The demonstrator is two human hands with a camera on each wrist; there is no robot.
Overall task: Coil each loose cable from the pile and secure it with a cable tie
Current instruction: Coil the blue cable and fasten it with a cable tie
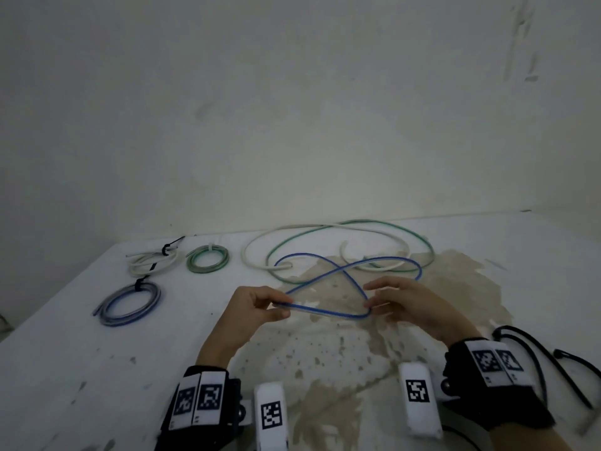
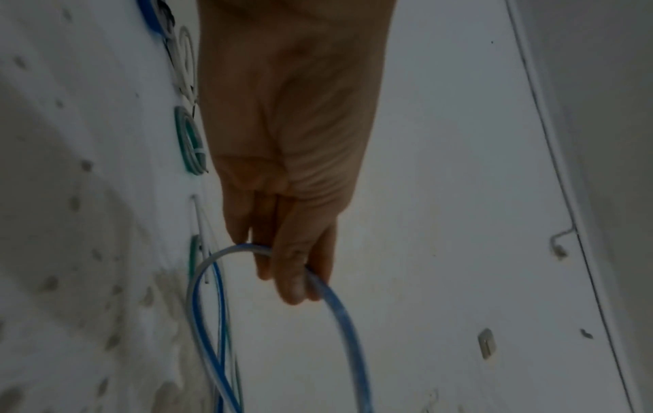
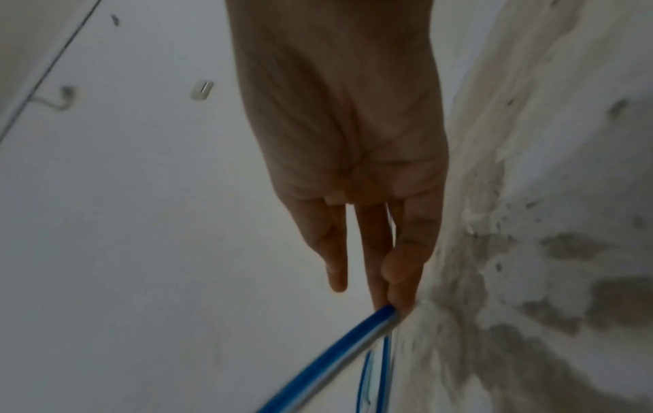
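Note:
A loose blue cable (image 1: pixel 328 312) stretches between both hands above the table and loops back in a figure-eight toward the pile. My left hand (image 1: pixel 260 305) pinches its left bend between thumb and fingers; the left wrist view shows that hand (image 2: pixel 293 262) curled round the blue cable (image 2: pixel 339 310). My right hand (image 1: pixel 395 301) pinches the right bend; in the right wrist view the right hand (image 3: pixel 385 279) has its fingertips closed on the blue cable (image 3: pixel 339 352). Behind lie a loose white cable (image 1: pixel 292 229) and a loose green cable (image 1: pixel 390 229).
Three tied coils sit at the left: a white coil (image 1: pixel 153 260), a green coil (image 1: pixel 208 260), and a blue coil (image 1: pixel 130 302). Black cables (image 1: pixel 533 353) lie at the right edge. The table (image 1: pixel 81 369) is white with a brown stained patch (image 1: pixel 325 362). A wall stands directly behind.

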